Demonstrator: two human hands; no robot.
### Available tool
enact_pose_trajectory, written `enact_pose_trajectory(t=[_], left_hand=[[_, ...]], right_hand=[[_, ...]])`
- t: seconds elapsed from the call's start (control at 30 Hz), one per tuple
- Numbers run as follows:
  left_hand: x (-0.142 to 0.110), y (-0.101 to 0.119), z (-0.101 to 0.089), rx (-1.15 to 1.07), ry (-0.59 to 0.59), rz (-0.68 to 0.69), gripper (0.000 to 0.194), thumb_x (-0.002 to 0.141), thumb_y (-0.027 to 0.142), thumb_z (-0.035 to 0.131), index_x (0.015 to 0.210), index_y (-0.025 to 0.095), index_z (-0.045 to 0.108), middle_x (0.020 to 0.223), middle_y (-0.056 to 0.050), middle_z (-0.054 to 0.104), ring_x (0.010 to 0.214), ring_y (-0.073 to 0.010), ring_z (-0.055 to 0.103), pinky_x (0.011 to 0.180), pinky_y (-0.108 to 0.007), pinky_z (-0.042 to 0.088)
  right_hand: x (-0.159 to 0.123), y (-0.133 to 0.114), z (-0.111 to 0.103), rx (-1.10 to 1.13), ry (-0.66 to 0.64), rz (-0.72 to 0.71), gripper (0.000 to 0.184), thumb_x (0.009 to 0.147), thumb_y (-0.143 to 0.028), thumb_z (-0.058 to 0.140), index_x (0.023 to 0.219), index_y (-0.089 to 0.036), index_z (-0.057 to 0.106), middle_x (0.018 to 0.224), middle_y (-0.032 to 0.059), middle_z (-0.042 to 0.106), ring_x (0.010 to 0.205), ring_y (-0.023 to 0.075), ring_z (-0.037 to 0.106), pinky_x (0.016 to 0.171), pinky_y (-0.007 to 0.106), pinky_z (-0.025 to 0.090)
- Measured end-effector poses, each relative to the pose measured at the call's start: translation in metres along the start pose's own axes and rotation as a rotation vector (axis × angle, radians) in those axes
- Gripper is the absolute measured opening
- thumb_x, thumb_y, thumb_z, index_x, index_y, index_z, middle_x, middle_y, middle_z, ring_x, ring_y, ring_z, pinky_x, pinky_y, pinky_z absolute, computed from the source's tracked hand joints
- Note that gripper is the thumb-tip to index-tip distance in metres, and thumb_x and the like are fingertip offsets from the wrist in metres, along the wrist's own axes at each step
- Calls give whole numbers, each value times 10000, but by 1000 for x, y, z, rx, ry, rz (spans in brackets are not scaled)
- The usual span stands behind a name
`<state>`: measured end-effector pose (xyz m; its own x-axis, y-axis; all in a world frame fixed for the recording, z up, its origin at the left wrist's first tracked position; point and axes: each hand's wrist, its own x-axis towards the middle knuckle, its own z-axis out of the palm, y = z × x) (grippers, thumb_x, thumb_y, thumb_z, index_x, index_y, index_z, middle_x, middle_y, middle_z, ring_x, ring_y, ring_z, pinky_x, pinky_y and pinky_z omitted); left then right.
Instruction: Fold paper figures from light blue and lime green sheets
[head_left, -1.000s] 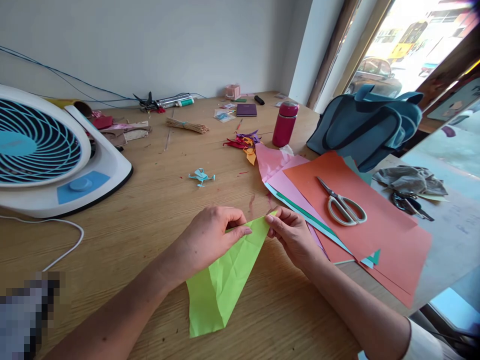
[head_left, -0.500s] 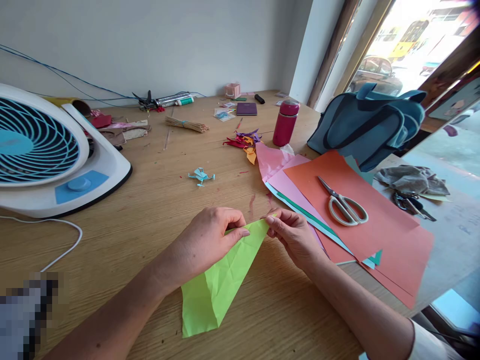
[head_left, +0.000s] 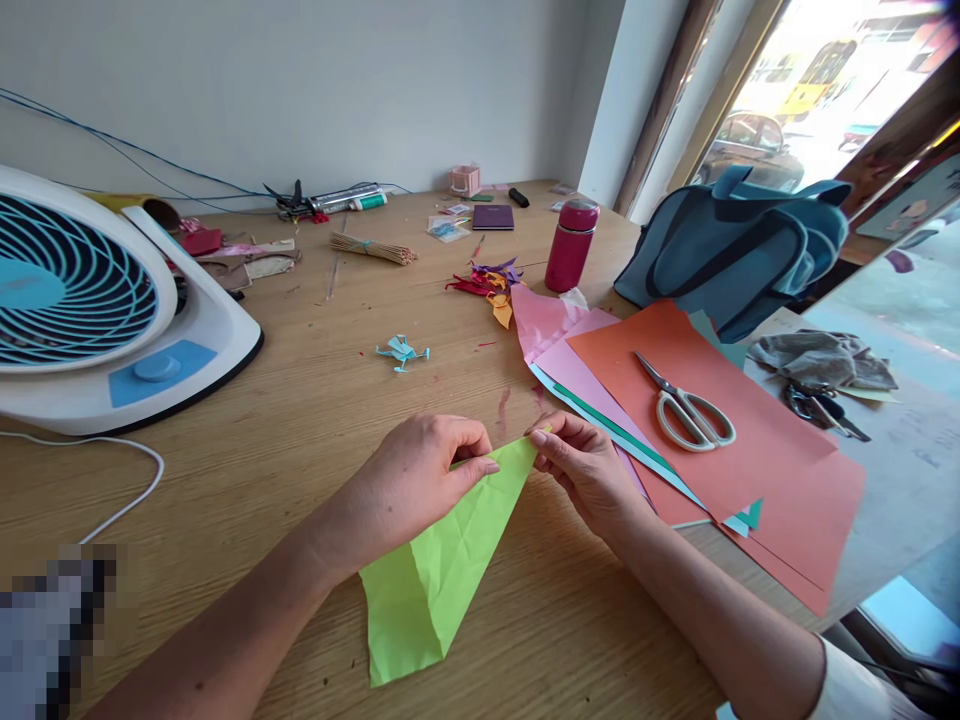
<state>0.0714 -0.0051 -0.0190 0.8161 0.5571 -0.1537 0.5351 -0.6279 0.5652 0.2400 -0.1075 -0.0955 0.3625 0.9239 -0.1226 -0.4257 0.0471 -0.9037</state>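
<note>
Lime-green paper [head_left: 457,560], creased and narrowing to a point, slants between my hands just in front of me, over the wooden table [head_left: 262,480]. My left hand [head_left: 424,475] pinches its upper edge between thumb and curled fingers; my right hand [head_left: 577,460] grips the tip between thumb and forefinger. To my right, scissors [head_left: 686,418] lie on orange sheets [head_left: 795,490]. Beyond the paper sits a light-blue folded figure [head_left: 403,352]. As for writing, faint marks like handwriting show on the pale surface [head_left: 915,420] at far right, but I can't read them. Small marks on the purple booklet [head_left: 493,218] and the hub of the fan [head_left: 75,300] are too indistinct to make out.
</note>
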Motion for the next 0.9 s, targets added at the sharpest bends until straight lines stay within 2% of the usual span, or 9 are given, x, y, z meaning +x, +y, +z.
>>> enact_pose_trajectory(t=[0.13,0.23,0.43,0.7,0.9], left_hand=[[1,-1,2,13,-2,54,186,871,263,594,698,198,581,664,57,597,640,-110,521,591,-234,318],[2,3,6,-24,32,84,140,878,265,601,755,200,621,714,50,621,666,-114,533,610,-235,329],[1,11,10,-85,108,98,171,873,190,601,704,176,624,673,50,593,630,-97,510,608,-229,332],[0,11,9,-77,129,120,179,867,162,608,689,177,627,695,49,626,649,-99,535,628,-231,344],[0,11,10,-84,122,137,163,858,126,595,713,179,648,705,44,629,659,-103,540,632,-234,355]], right_hand=[[0,1,2,3,-2,3,259,684,-359,855,649,-185,666,580,-41,565,569,71,462,578,215,368],[-3,2,6,-25,-35,14,277,678,-363,858,633,-181,654,582,-39,570,558,68,451,558,215,357],[-6,2,9,-70,-66,27,259,689,-370,853,660,-188,671,582,-38,576,553,68,459,547,216,355],[-7,-2,6,-92,-115,43,259,702,-437,835,747,-207,726,630,-22,607,594,78,511,575,217,383],[-6,-2,6,-143,-88,4,264,700,-420,836,670,-192,705,588,-25,579,565,78,474,551,224,366]])
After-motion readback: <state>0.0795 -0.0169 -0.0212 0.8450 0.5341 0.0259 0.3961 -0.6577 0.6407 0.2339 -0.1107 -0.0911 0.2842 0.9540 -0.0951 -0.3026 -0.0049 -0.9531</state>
